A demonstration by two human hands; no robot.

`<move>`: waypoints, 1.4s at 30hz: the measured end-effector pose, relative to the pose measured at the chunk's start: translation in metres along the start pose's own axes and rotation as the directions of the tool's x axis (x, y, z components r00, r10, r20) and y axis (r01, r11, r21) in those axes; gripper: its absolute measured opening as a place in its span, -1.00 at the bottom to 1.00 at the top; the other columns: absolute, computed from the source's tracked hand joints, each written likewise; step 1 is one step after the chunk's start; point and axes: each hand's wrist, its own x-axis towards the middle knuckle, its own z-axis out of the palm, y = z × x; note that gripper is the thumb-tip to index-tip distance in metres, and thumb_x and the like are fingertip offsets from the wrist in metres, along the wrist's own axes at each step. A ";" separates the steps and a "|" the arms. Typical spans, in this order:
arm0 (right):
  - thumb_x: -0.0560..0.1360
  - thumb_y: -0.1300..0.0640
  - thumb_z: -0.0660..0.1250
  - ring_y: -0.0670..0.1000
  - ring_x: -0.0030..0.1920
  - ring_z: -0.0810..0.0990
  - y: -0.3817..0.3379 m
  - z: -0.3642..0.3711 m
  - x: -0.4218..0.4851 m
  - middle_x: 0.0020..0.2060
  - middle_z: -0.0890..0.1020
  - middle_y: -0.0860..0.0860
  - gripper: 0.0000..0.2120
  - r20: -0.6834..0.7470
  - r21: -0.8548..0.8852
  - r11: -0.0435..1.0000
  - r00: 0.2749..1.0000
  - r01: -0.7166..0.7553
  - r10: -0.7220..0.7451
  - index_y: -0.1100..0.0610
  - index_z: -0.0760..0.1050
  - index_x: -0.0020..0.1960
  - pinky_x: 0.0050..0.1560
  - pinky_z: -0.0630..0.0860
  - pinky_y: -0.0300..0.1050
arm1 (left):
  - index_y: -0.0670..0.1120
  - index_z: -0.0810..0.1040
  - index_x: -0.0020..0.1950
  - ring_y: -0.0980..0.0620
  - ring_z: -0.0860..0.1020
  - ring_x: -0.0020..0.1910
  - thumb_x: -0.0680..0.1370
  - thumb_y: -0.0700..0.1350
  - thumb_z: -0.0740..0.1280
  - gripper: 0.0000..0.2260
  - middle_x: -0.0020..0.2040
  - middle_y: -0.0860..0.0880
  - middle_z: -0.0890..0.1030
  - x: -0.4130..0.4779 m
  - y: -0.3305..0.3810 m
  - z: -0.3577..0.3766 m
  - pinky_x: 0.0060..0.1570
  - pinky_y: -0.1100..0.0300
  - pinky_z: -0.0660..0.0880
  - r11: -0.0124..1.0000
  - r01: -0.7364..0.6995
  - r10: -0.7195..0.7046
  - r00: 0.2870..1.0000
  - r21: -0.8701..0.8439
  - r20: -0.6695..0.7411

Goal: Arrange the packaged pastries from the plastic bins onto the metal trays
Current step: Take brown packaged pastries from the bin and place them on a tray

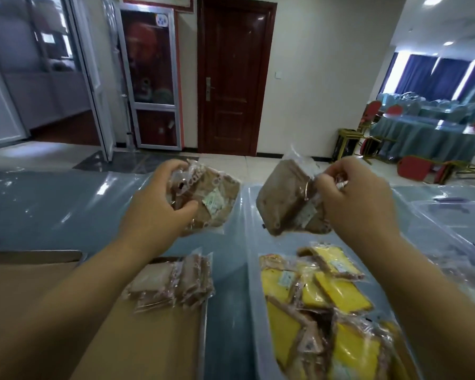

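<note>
My left hand (159,204) grips a brown packaged pastry (214,198) in clear wrap, held above the table. My right hand (357,201) grips another brown packaged pastry (283,201) over the far end of a clear plastic bin (251,259). That bin holds several yellow and brown packaged pastries (329,292). At lower left lies a metal tray (203,319) lined with brown paper, and two or three brown wrapped pastries (170,283) sit at its far right corner.
The grey-blue table (52,209) is covered in glossy plastic. Another clear bin (455,212) stands at the right. A second tray edge (33,253) shows at left. Beyond the table are a dark wooden door (231,86), red chairs (420,168) and draped tables.
</note>
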 end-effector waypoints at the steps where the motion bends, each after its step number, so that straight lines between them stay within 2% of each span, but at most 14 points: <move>1: 0.51 0.08 0.24 -0.16 -0.34 0.42 -0.017 0.005 -0.003 -0.35 0.44 -0.16 -0.93 -0.033 0.035 0.999 0.999 0.013 -0.012 0.00 0.40 -0.15 -0.46 0.29 -0.23 | 0.41 0.29 0.09 0.18 0.58 -0.27 0.37 -0.03 0.40 -0.54 -0.14 0.27 0.51 -0.006 -0.010 -0.013 -0.34 0.15 0.53 0.999 0.028 -0.028 0.999 -0.021 -0.018; 4: 0.51 0.09 0.24 -0.18 -0.34 0.42 -0.061 0.027 -0.013 -0.34 0.43 -0.18 -0.92 -0.047 0.134 0.991 0.999 0.028 -0.022 -0.01 0.40 -0.17 -0.44 0.31 -0.31 | 0.46 0.30 0.05 0.15 0.58 -0.29 0.39 -0.09 0.43 -0.49 -0.19 0.23 0.52 -0.026 -0.042 -0.049 -0.31 0.06 0.57 0.989 0.135 -0.136 0.991 -0.053 -0.013; 8: 0.49 0.05 0.25 -0.15 -0.34 0.46 -0.116 0.080 -0.036 -0.36 0.46 -0.15 -0.87 0.090 0.176 0.984 0.995 0.026 -0.042 -0.08 0.39 -0.23 -0.42 0.39 -0.27 | 0.34 0.34 0.13 -0.01 0.61 -0.20 0.39 -0.12 0.43 -0.51 -0.13 0.09 0.59 -0.048 -0.096 -0.098 -0.20 -0.11 0.58 0.965 0.255 -0.254 0.967 -0.056 0.021; 11: 0.49 0.02 0.25 -0.12 -0.35 0.48 -0.145 0.128 -0.058 -0.36 0.49 -0.10 -0.86 0.263 0.120 0.992 0.965 -0.037 0.004 -0.06 0.38 -0.24 -0.41 0.41 -0.23 | 0.23 0.37 0.19 -0.02 0.60 -0.21 0.37 -0.13 0.45 -0.50 -0.13 -0.01 0.61 -0.060 -0.143 -0.126 -0.20 -0.02 0.56 0.948 0.316 -0.316 0.949 -0.024 -0.009; 13: 0.50 0.02 0.24 -0.04 -0.32 0.51 -0.156 0.161 -0.073 -0.36 0.51 -0.06 -0.87 0.368 0.055 0.996 0.929 -0.068 0.043 -0.03 0.38 -0.22 -0.34 0.50 -0.10 | 0.20 0.37 0.18 0.10 0.56 -0.26 0.35 -0.11 0.45 -0.51 -0.20 0.11 0.57 -0.066 -0.172 -0.138 -0.27 0.12 0.49 0.941 0.335 -0.333 0.942 0.056 -0.028; 15: 0.51 0.01 0.22 0.02 -0.32 0.49 -0.163 0.192 -0.086 -0.35 0.50 -0.02 -0.83 0.431 -0.010 0.997 0.899 -0.076 0.073 0.03 0.36 -0.23 -0.35 0.43 -0.09 | 0.18 0.35 0.21 0.24 0.50 -0.23 0.34 -0.10 0.45 -0.49 -0.20 0.23 0.51 -0.068 -0.197 -0.142 -0.27 0.19 0.42 0.932 0.350 -0.350 0.937 0.098 -0.014; 17: 0.52 -0.02 0.19 0.04 -0.30 0.47 -0.167 0.220 -0.099 -0.32 0.51 -0.01 -0.81 0.477 -0.050 0.994 0.872 -0.102 0.114 0.05 0.36 -0.21 -0.34 0.34 -0.09 | 0.15 0.32 0.27 0.20 0.50 -0.19 0.36 -0.12 0.44 -0.46 -0.11 0.21 0.50 -0.067 -0.219 -0.141 -0.19 0.18 0.43 0.926 0.365 -0.368 0.929 0.094 0.025; 20: 0.55 0.05 0.19 0.00 -0.29 0.50 -0.169 0.259 -0.116 -0.28 0.54 -0.01 -0.85 0.491 -0.031 0.984 0.855 -0.173 0.166 0.05 0.38 -0.19 -0.34 0.37 -0.11 | 0.10 0.25 0.35 0.10 0.49 -0.06 0.44 -0.12 0.41 -0.45 0.05 0.11 0.46 -0.060 -0.242 -0.128 -0.08 0.17 0.42 0.936 0.347 -0.351 0.934 0.061 0.071; 24: 0.56 0.09 0.21 -0.07 -0.31 0.51 -0.167 0.301 -0.133 -0.26 0.54 -0.04 -0.83 0.490 0.143 0.950 0.853 -0.279 0.177 -0.05 0.36 -0.20 -0.37 0.38 -0.23 | 0.24 0.20 0.32 0.14 0.45 0.02 0.49 -0.08 0.35 -0.49 0.11 0.15 0.44 -0.047 -0.257 -0.105 -0.08 0.25 0.40 0.972 0.232 -0.235 0.966 0.046 0.110; 27: 0.54 0.15 0.27 -0.20 -0.20 0.52 -0.164 0.325 -0.147 -0.16 0.50 -0.16 -0.78 0.530 0.236 0.919 0.834 -0.316 0.151 -0.13 0.35 -0.18 -0.27 0.43 -0.39 | 0.14 0.19 0.42 0.13 0.39 0.15 0.53 -0.09 0.31 -0.48 0.19 0.14 0.41 -0.040 -0.270 -0.087 0.13 0.16 0.38 0.973 0.199 -0.215 0.966 0.115 0.147; 29: 0.49 0.30 0.31 -0.24 -0.11 0.54 -0.157 0.339 -0.159 -0.10 0.52 -0.16 -0.70 0.612 0.280 0.864 0.771 -0.418 0.175 -0.11 0.38 -0.13 -0.19 0.48 -0.41 | 0.08 0.23 0.43 0.12 0.37 0.22 0.54 -0.12 0.30 -0.51 0.25 0.09 0.40 -0.044 -0.281 -0.076 0.19 0.21 0.33 0.967 0.206 -0.235 0.946 0.146 0.221; 32: 0.43 0.42 0.31 -0.14 -0.11 0.60 -0.144 0.349 -0.177 -0.11 0.59 -0.05 -0.62 0.738 0.261 0.769 0.634 -0.583 0.230 -0.08 0.40 -0.06 -0.17 0.59 -0.24 | 0.07 0.26 0.40 0.08 0.30 0.34 0.54 -0.13 0.28 -0.55 0.40 0.02 0.28 -0.064 -0.300 -0.061 0.30 0.21 0.30 0.965 0.160 -0.233 0.887 0.209 0.398; 39: 0.38 0.22 0.45 -0.16 -0.03 0.64 -0.104 0.329 -0.186 -0.01 0.65 -0.15 -0.33 0.760 0.296 0.778 0.630 -0.555 0.161 -0.37 0.22 0.19 -0.05 0.59 -0.25 | 0.23 0.30 0.35 0.20 0.16 0.35 0.51 0.04 0.32 -0.57 0.39 0.24 0.14 -0.104 -0.328 -0.058 0.32 0.25 0.20 0.978 0.043 -0.134 0.881 0.207 0.454; 42: 0.40 0.01 0.46 -0.23 -0.04 0.61 -0.095 0.324 -0.182 -0.05 0.64 -0.23 -0.51 0.788 0.167 0.865 0.592 -0.473 0.172 -0.35 0.31 0.16 0.02 0.56 -0.25 | 0.28 0.20 0.36 0.11 0.22 0.29 0.47 -0.05 0.39 -0.43 0.36 0.21 0.32 -0.108 -0.331 -0.059 0.30 0.17 0.27 0.973 0.055 -0.150 0.889 0.224 0.433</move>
